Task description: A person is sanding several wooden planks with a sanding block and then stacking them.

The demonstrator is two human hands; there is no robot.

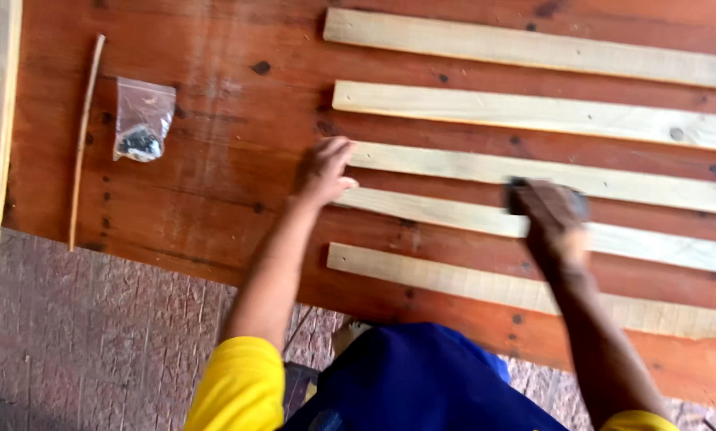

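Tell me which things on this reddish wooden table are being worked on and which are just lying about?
In hand:
- fourth pale wooden slat from the top, under the left hand
- small dark block under the right hand

Lying about:
- clear plastic bag of small dark pieces
- thin wooden stick
- the other pale slats

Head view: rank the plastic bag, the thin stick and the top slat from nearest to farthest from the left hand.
From the left hand:
1. Top slat, up and right.
2. Plastic bag, to the left.
3. Thin stick, farther left, beyond the bag.
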